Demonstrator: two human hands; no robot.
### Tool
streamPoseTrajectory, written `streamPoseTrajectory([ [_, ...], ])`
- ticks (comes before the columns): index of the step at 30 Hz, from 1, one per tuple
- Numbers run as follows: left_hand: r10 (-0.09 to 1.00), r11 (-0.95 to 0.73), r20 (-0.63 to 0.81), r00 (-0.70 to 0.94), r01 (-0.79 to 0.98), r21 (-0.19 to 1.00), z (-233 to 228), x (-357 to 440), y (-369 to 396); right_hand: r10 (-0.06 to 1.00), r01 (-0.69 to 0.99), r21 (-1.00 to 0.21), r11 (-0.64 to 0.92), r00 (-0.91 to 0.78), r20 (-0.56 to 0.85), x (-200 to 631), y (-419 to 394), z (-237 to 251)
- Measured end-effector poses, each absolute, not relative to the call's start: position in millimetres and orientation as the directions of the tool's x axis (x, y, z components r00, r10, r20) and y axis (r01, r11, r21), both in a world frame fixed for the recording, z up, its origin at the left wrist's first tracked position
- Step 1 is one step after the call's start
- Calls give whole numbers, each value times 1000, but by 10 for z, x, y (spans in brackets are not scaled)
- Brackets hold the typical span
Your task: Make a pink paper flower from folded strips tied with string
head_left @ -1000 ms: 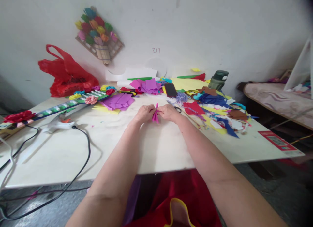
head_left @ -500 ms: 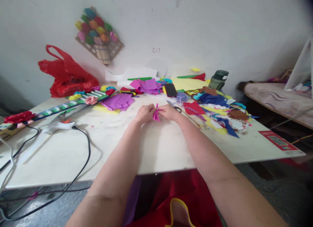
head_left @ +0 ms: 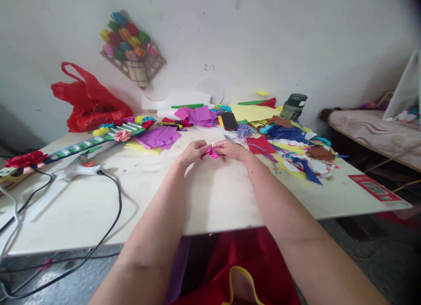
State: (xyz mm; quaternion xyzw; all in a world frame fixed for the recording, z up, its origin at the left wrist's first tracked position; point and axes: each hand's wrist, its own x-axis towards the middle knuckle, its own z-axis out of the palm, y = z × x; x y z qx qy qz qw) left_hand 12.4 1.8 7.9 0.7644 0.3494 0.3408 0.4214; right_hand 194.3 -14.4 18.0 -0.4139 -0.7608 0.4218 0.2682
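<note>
Both hands meet over the middle of the white table [head_left: 210,200] around a small folded piece of pink paper [head_left: 212,153]. My left hand [head_left: 194,152] pinches its left side and my right hand [head_left: 232,150] pinches its right side. The paper lies low between the fingertips, mostly covered by them. A pile of purple paper squares [head_left: 159,136] sits just beyond my left hand. Scissors lie partly hidden behind my right hand.
A glue gun [head_left: 79,168] with a black cord [head_left: 115,200] lies at the left. Paper flowers on a striped strip [head_left: 98,138], a red plastic bag [head_left: 88,101], a black phone [head_left: 229,120], a green bottle [head_left: 294,107] and several coloured paper scraps [head_left: 296,151] crowd the back and right.
The pink paper stood upright between my fingertips; now it is folded down flatter and my hands have closed in over it.
</note>
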Motion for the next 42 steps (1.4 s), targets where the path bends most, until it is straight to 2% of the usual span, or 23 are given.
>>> streamPoseTrajectory([
  [4, 821, -377, 236, 520, 183, 908, 102, 150, -12, 858, 331, -895, 300, -504, 101, 1943, -145, 184],
  [10, 854, -392, 283, 436, 182, 902, 89, 167, 17, 893, 252, -930, 269, -426, 143, 1878, -167, 201],
  [22, 865, -452, 326, 381, 312, 836, 113, 163, 15, 927, 307, -915, 262, -344, 150, 1794, -209, 229],
  [27, 885, -404, 289, 366, 289, 868, 109, 183, 6, 939, 384, -883, 271, -308, 154, 1812, -147, 165],
  [30, 908, -320, 242, 341, 195, 927, 102, 184, 19, 927, 484, -799, 358, -285, 243, 1838, -98, 103],
  [33, 945, -226, 195, 261, 92, 970, 81, 162, 63, 887, 639, -621, 454, -258, 383, 1838, -95, 85],
  [36, 953, -179, 171, 248, 8, 984, 55, 132, 102, 861, 775, -446, 448, -240, 448, 1808, -130, 117],
  [42, 907, -310, 295, 300, 1, 951, 87, 105, 34, 841, 867, -270, 418, -257, 476, 1794, -135, 132],
])
